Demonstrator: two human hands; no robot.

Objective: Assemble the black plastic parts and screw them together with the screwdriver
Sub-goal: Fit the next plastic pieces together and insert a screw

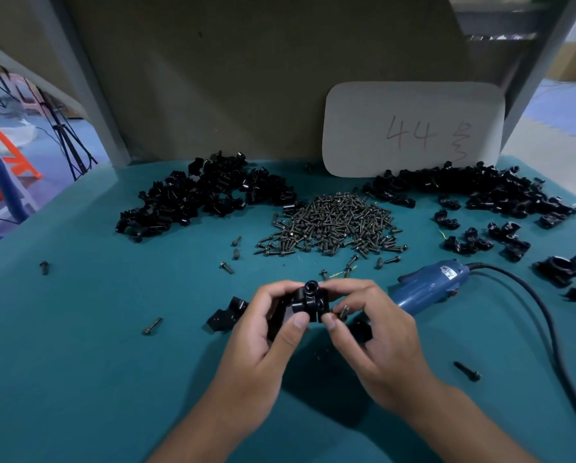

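A teal felt-covered worktop (79, 362) fills the near view; above it the left hand (266, 332) and right hand (373, 332) together grip a small black plastic part assembly (308, 304), thumbs pressed on its near face, a round socket on top; the right hand also pinches a short dark metal screw (344, 311); another black plastic piece (225, 315) lies just left of the hands; a blue corded electric screwdriver (427, 285) rests on the cloth at right; beyond, a heap of dark screws (333, 225) sits between two piles of black plastic parts (196, 198) (480, 192); a white card marked 44 (413, 128) leans on the drab back panel (230, 78)
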